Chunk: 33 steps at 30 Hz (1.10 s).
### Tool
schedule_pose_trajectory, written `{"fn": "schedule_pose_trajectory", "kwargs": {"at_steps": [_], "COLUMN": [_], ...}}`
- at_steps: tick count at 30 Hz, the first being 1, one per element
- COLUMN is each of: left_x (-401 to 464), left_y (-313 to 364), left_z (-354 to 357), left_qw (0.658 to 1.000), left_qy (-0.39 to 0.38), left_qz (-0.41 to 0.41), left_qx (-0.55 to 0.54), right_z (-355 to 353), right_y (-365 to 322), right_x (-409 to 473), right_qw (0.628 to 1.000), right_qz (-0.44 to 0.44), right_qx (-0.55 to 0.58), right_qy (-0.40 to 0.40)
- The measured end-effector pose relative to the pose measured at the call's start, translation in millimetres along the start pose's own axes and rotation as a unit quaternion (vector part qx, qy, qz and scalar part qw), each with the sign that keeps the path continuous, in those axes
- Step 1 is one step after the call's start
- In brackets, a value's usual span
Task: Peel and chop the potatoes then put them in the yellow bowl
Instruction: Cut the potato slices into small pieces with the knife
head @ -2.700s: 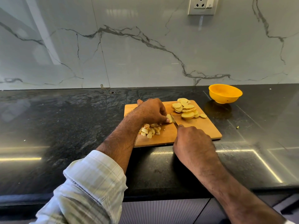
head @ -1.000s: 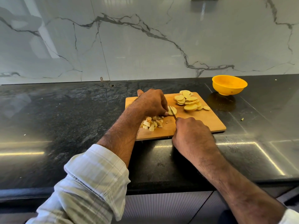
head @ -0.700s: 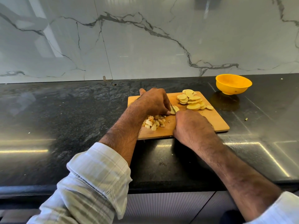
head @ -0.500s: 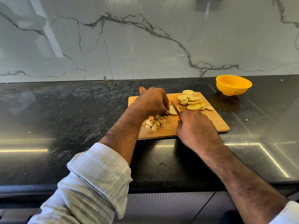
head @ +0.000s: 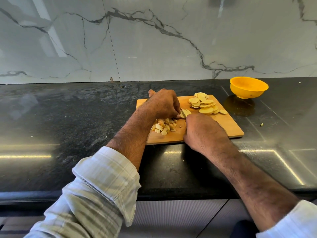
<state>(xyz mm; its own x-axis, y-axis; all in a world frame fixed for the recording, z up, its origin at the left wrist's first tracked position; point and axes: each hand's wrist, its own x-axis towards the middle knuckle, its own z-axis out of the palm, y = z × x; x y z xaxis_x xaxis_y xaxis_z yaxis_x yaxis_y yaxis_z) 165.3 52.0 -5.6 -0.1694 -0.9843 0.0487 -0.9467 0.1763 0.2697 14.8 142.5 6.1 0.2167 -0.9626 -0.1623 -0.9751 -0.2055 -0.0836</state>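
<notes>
The task looks roughly midway; just behind the left hand (head: 163, 105) lies a small heap of diced potato (head: 163, 126), while pale, thin round slices (head: 205, 104) wait uncut beyond the right hand (head: 204, 133); the glossy yellow bowl (head: 249, 87), farther right on the black stone counter (head: 68, 121), appears empty. The left hand's curled fingers pin slices to the wooden board (head: 229, 124); the right grips a knife (head: 182, 114), handle hidden.
</notes>
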Motion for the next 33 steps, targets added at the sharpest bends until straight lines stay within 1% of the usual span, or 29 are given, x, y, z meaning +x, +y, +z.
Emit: {"fn": "schedule_pose_trajectory", "kwargs": {"at_steps": [4, 5, 7, 10, 14, 17, 19, 20, 23, 24, 25, 30, 33], "left_x": [-1.5, -1.6, -1.5, -0.5, -0.9, -0.7, -1.0, -1.1, -2.1, -2.1, -2.6, -0.7, 0.4], "left_y": [-2.1, -3.1, -5.0, -5.8, -5.0, -4.0, -4.3, -4.9, -5.6, -4.4, -2.5, 19.5, 24.2], "left_z": [-0.8, -1.0, -1.2, 0.3, 0.1, -0.6, -0.1, -0.4, 0.5, 1.2, 3.3, 16.7, 19.3], "left_qw": [1.0, 1.0, 1.0, 1.0, 1.0, 1.0, 1.0, 1.0, 0.999, 0.999, 0.999, 0.997, 0.996], "left_qy": [0.009, 0.011, 0.013, 0.017, 0.014, 0.007, 0.008, 0.009, 0.014, 0.017, 0.019, 0.013, 0.019], "left_qz": [0.004, 0.004, 0.004, 0.009, 0.003, 0.007, 0.007, 0.01, 0.025, 0.029, 0.032, 0.016, 0.006], "left_qx": [-0.007, -0.007, -0.007, -0.004, -0.009, -0.01, -0.009, -0.011, -0.027, -0.026, -0.017, 0.081, 0.082], "right_z": [11.8, 14.1, 18.3, 19.1, 4.8, -4.9, -1.8, 2.7, 20.8, 22.8, 23.9, 19.7, 15.3], "right_y": [9.5, 10.9, 11.4, 6.3, -8.3, -13.8, -9.9, -4.8, 20.0, 28.7, 36.5, 63.9, 71.1], "right_x": [3.2, 0.9, -6.7, -17.5, -14.1, -2.7, 3.5, 5.5, 4.5, 2.7, 0.7, -10.1, -13.5], "right_qw": [0.994, 0.992, 0.991, 0.994, 1.0, 0.999, 1.0, 1.0, 0.986, 0.981, 0.979, 0.982, 0.985], "right_qz": [0.005, 0.005, 0.003, 0.001, 0.017, 0.006, 0.007, 0.004, -0.005, -0.006, -0.006, 0.017, 0.023], "right_qx": [0.058, 0.068, 0.067, 0.06, 0.003, -0.018, -0.002, 0.017, 0.096, 0.103, 0.097, 0.084, 0.091], "right_qy": [0.092, 0.106, 0.112, 0.09, -0.016, -0.033, -0.019, 0.006, 0.134, 0.165, 0.179, 0.171, 0.145]}}
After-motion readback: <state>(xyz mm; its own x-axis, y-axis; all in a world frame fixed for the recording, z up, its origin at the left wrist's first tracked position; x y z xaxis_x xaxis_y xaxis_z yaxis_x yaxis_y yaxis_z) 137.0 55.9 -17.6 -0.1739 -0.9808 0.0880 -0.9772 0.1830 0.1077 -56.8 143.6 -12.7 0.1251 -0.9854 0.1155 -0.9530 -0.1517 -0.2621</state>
